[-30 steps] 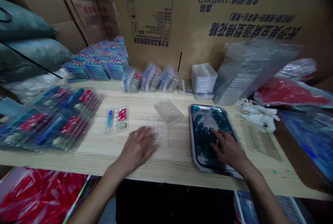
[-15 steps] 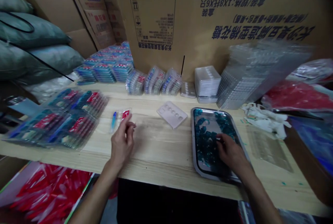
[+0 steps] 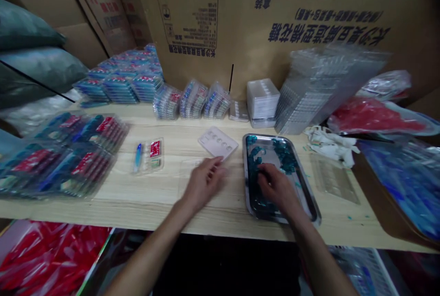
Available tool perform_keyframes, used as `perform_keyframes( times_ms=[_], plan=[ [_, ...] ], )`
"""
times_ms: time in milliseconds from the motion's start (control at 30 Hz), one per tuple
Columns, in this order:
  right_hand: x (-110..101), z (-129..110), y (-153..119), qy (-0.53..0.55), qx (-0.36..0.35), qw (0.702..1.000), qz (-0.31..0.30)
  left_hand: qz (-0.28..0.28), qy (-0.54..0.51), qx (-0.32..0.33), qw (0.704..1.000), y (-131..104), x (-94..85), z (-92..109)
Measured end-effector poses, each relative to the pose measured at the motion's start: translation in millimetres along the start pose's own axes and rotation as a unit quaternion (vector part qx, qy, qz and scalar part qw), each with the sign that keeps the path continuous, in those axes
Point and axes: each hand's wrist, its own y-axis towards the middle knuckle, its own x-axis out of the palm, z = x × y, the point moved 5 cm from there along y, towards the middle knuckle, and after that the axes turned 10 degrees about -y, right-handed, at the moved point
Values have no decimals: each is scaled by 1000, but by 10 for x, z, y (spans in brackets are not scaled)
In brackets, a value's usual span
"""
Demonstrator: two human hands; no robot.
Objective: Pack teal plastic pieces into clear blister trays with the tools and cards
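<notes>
Head view: the right hand (image 3: 278, 190) is set inside the tray (image 3: 311, 195), fingers curled among blue pieces (image 3: 282, 154), its grip not discernible; the left hand (image 3: 202, 181), left of the tray, lies open on a clear blister (image 3: 187, 174); pieces could be spilled if the tray is nudged.

The metal tray (image 3: 311, 204) is silvery, its small pieces (image 3: 285, 158) teal-blue. Left of the tray lies a pale pinkish-white blister insert (image 3: 217, 142), farther left a clear blister pack (image 3: 148, 156) with a red label and blue stick. The tabletop (image 3: 144, 200) is light wood-grain.
</notes>
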Motion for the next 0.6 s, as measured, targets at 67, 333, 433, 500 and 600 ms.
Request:
perform_keyframes(
  times_ms=[67, 333, 433, 500, 600],
  plan=[
    [108, -384, -25, 14, -48, 999, -14, -21, -85, -5, 996, -117, 288, 140],
    [374, -658, 2, 299, 61, 941, -147, 115, -450, -238, 853, -185, 123, -341],
    [457, -670, 19, 386, 104, 901, -170, 168, -491, -254, 816, -195, -121, -433],
    [531, -704, 25, 406, 119, 889, -176, 176, -493, -246, 816, -212, -218, -423],
    [656, -769, 15, 477, 153, 843, -197, 162, -499, -251, 814, -255, -249, -380]
  ],
)
